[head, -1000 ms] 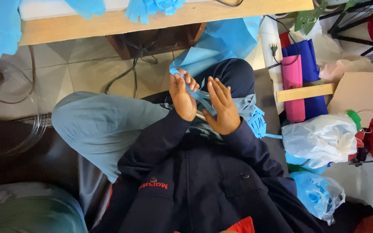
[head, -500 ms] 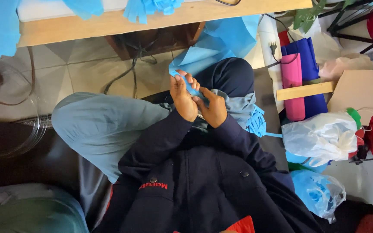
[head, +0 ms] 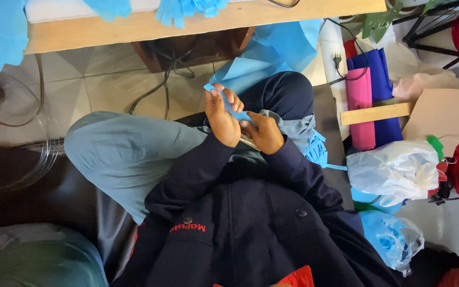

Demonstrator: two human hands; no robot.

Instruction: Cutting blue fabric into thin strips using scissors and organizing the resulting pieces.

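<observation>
Over the lap, the left hand (head: 221, 118) and right hand (head: 264, 133) pinch a half-folded blue fabric strip (head: 228, 105) between closed fingers, more blue pieces (head: 187, 7) waiting on the desk (head: 134, 25).

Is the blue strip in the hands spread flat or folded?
Cannot tell: the narrow blue strip runs between left hand and right hand, mostly hidden.
</observation>
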